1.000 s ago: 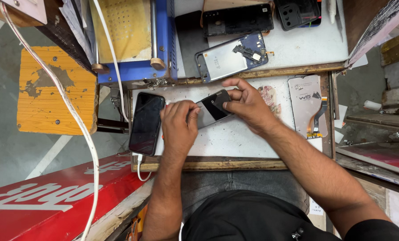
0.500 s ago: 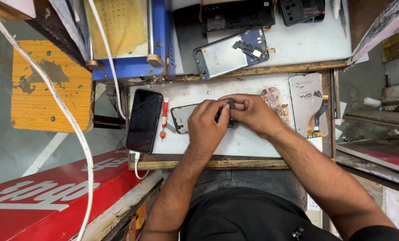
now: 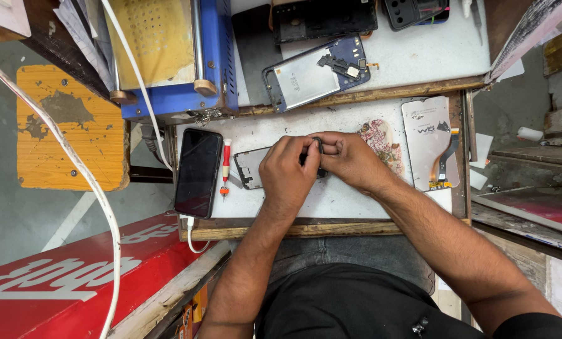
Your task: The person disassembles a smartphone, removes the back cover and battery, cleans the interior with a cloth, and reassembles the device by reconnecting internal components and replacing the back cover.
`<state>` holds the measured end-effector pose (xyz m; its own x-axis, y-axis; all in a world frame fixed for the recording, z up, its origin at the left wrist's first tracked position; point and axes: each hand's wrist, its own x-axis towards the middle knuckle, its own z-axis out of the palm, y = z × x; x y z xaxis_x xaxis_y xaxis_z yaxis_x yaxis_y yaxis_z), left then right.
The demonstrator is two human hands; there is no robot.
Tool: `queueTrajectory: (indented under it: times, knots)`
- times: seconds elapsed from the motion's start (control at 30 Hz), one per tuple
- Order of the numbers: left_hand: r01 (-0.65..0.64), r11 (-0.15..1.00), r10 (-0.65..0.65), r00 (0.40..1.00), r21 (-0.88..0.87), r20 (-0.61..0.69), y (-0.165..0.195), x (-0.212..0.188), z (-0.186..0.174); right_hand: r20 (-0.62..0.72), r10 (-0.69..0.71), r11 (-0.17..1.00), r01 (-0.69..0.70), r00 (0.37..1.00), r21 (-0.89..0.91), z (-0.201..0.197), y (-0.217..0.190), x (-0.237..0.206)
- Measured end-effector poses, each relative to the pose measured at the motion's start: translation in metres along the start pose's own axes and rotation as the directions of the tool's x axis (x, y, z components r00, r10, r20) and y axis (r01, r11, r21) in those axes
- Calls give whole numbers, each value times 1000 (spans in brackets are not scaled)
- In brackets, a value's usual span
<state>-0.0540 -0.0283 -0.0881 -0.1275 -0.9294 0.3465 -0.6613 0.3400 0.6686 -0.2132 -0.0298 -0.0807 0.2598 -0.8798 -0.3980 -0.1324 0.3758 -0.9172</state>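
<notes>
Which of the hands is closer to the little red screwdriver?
Left. The left hand rests just right of the red screwdriver, on the phone frame. The right hand is farther right, beyond the left.

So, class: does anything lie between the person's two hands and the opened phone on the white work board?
Nothing visible does. The left hand and right hand already rest on the opened phone. The red screwdriver lies to its left, beside the black phone, clear of both hands.

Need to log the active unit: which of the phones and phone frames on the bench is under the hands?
The dark phone frame on the white mat, right of the red screwdriver. Both the left hand and right hand rest on it; the others lie untouched.
</notes>
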Motion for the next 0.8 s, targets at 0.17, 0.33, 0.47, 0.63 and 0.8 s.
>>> queueTrajectory:
  times: [0.17,0.33,0.47,0.63,0.8]
  knots:
    - [58,998,-58,998,11,-7,1,-1,2,-2,-8,1000,8,1000,-16,0,-2,-3]
    - [-36,998,37,999,-43,30,0,-1,-7,5,-20,999,19,1000,40,2,1,-3]
    - [-91,996,91,996,-4,-8,-2,-2,-7,-6,-22,999,22,1000,-32,3,1,-3]
    - [-7,1000,7,1000,9,-20,-4,-6,-2,0,-24,1000,24,1000,-11,6,2,-4]
    - [72,996,-70,997,-59,26,-1,-7,-6,8,-31,999,31,999,14,7,4,-7]
